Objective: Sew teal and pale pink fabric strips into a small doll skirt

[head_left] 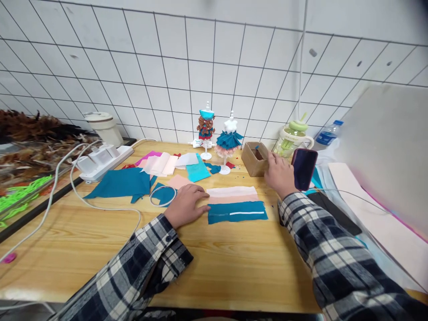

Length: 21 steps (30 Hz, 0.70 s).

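Observation:
My left hand (189,205) lies on the table with its fingers apart. Its fingertips touch the left ends of a teal strip of cloth-like material (217,218) and a pale pink strip (234,192) behind it. A thin white strip (247,213) runs along the right half of the teal piece. At the right side of a small open cardboard box (250,162), my right hand (280,174) reaches forward, fingers loosely stretched and partly hidden; no held thing shows. Close beside that hand stands a dark phone (303,169).
Two small dress forms (207,125) (229,138) in ruffled outfits stand at the back. Teal pieces (120,183) and a white ring (162,196) lie left. A power strip (107,162) trails cables. A jug (292,138) and a bottle (329,133) stand back right.

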Motion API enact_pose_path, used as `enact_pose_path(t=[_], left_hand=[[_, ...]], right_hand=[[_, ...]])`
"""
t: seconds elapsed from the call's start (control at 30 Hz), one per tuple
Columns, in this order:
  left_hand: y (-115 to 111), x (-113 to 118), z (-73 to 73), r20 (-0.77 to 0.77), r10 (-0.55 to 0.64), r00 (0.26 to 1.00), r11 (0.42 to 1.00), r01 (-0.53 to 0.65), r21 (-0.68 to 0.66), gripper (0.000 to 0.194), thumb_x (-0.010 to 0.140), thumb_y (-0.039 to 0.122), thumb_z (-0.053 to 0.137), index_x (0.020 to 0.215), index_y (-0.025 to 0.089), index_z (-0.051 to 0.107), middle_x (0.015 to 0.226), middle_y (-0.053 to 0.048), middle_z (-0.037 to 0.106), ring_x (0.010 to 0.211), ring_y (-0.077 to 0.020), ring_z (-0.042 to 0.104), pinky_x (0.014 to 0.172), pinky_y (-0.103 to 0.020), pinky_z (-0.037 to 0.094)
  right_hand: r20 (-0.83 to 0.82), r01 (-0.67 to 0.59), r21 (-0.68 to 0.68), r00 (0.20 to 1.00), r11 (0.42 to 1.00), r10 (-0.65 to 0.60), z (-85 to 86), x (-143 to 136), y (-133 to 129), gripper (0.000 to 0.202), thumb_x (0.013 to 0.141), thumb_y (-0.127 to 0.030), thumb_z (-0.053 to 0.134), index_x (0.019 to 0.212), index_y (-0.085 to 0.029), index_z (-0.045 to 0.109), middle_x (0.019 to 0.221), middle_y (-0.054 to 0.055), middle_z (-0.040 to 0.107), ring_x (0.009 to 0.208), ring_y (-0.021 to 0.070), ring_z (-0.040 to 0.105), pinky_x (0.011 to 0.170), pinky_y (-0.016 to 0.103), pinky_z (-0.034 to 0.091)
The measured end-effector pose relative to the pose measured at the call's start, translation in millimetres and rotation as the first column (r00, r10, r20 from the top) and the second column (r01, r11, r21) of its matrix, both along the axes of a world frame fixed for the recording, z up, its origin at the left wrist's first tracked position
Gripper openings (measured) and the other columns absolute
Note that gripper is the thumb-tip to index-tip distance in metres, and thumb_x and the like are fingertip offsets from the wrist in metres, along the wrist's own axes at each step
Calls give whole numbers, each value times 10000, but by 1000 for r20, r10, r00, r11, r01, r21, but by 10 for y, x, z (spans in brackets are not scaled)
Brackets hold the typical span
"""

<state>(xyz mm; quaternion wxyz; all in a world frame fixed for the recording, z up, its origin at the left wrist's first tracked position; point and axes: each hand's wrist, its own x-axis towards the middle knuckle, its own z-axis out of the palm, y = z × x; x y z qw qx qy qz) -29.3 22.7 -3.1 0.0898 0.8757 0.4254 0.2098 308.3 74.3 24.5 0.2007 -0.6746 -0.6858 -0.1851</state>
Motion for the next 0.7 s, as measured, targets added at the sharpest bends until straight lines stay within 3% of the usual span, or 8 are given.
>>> enact_pose_path(t=[0.07,0.13,0.2,0.27,0.33,0.4,0.57,0.7], left_hand=[[-38,14,62,18,-137,990,989,138,-46,351,742,487,713,998,246,704,1070,-62,648,1032,-239,558,957,-376,398],[-82,34,122,6,-218,976,971,218,-103,359,700,513,745,934,243,705,1021,-50,651,982,-224,559,923,-352,404],[-125,66,165,-24,-239,971,961,233,-147,368,692,524,749,914,236,695,990,-46,649,961,-222,555,890,-340,406],[-163,113,183,-58,-258,965,955,245,-169,381,688,529,750,913,229,681,977,-43,647,957,-227,549,866,-337,403],[-192,167,177,-88,-279,956,950,261,-169,374,692,503,757,923,224,666,972,-40,647,947,-228,548,851,-337,400],[-207,215,158,-117,-286,951,951,267,-159,312,720,430,749,926,216,655,954,-38,651,926,-222,555,834,-334,400],[-190,244,130,-195,-271,943,960,250,-127,87,819,258,625,870,208,674,872,-37,673,885,-206,583,817,-324,406],[-176,227,152,-253,-267,930,963,251,-94,146,850,219,560,813,215,701,829,-30,680,853,-202,594,808,-331,414]], right_hand=[[-116,-74,89,990,993,84,-45,-102,-173,540,874,-269,461,1392,-125,411,1337,182,509,1194,325,446,956,467,365],[-202,-307,94,926,947,320,-119,-248,-389,361,894,-307,471,1204,-148,566,1143,140,620,1071,269,526,941,414,392],[-271,-563,-25,799,826,536,-211,-413,-601,224,890,-339,516,999,-192,646,989,94,654,959,236,559,877,379,430],[-323,-702,-160,701,694,635,-290,-558,-757,206,850,-365,607,986,-220,660,993,71,653,972,228,557,880,377,434],[-351,-746,-232,662,624,662,-338,-653,-833,285,800,-386,679,1039,-233,656,1039,63,645,1014,230,547,899,383,432],[-358,-753,-273,657,599,663,-356,-691,-846,367,763,-389,721,1085,-231,643,1062,64,638,1035,234,543,908,388,431],[-409,-728,-315,683,609,605,-355,-648,-820,473,733,-363,752,1152,-214,589,1105,70,628,1030,232,556,889,380,435],[-425,-721,-344,691,602,585,-360,-605,-803,379,728,-372,759,1038,-213,609,1045,56,632,989,227,560,865,369,433]])
